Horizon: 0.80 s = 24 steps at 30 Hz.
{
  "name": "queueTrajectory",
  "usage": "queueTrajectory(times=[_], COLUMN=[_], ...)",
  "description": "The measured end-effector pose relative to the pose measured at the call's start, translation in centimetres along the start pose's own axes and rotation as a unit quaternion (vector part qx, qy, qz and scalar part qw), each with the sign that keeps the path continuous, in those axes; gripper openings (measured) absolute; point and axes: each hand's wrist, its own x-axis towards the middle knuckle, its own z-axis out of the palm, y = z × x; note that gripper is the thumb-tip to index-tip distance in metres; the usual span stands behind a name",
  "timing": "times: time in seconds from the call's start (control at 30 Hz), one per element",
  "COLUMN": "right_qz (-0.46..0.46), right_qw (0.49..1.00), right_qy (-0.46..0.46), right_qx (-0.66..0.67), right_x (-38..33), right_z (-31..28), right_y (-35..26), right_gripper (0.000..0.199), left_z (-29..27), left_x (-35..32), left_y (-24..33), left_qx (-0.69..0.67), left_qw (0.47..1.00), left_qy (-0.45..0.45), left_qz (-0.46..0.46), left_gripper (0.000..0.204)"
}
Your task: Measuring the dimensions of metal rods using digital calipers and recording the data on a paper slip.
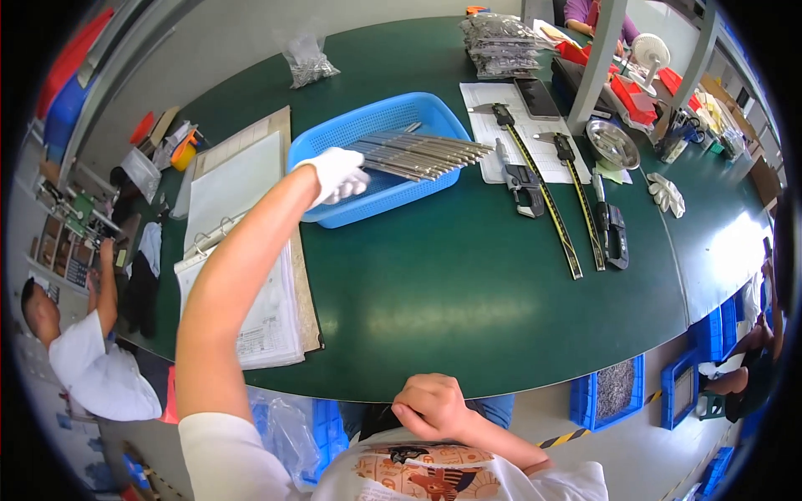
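Note:
My left hand (338, 175), in a white glove, is closed around one end of a bundle of thin metal rods (422, 154). The rods fan out side by side to the right, above a blue perforated plastic basket (334, 215), with their far ends reaching its right rim. A few more rod ends show behind the bundle, inside the basket. My bare right hand (430, 405) rests in a loose fist at the table's near edge, and nothing sticks out of it. How firmly the left fingers wrap the rods is partly hidden by the glove.
An open ring binder (238, 225) lies left of the basket. To the right are calipers (535, 184), digital micrometers (525, 188), a phone (536, 98), a metal bowl (612, 144) and a white glove (666, 194). Bagged parts (501, 46) stand behind. A co-worker (100, 359) is at left.

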Motion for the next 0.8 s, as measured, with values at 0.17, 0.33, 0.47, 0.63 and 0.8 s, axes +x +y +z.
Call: queueTrajectory(times=[0.17, 0.33, 0.47, 0.63, 0.8], right_qz=[0.029, 0.134, 0.196, 0.470, 0.432], right_qw=[0.995, 0.952, 0.896, 0.781, 0.793], right_qy=[-0.086, -0.267, -0.377, -0.397, -0.429], right_qx=[0.045, 0.071, 0.132, 0.109, 0.011], right_x=[0.6, 1.1, 1.6, 4.7, 5.4], right_z=[-1.1, -6.5, -11.3, -10.6, -8.0], right_y=[0.4, 0.4, 0.9, 1.5, 1.4], right_gripper=[0.006, 0.017, 0.009, 0.020, 0.019], left_z=[-2.1, -4.6, -0.9, 10.4, 18.2], left_x=[-6.0, -18.4, -31.1, -33.0, -19.0], left_y=[-5.4, -20.7, -37.6, -53.0, -57.3], left_qx=[0.276, 0.460, 0.001, 0.165, -0.055], left_qw=[0.873, 0.566, 0.625, 0.678, 0.892], left_qy=[0.284, 0.671, 0.777, 0.606, 0.261], left_qz=[0.284, 0.135, -0.071, -0.382, -0.365], left_gripper=[0.028, 0.034, 0.046, 0.045, 0.053])
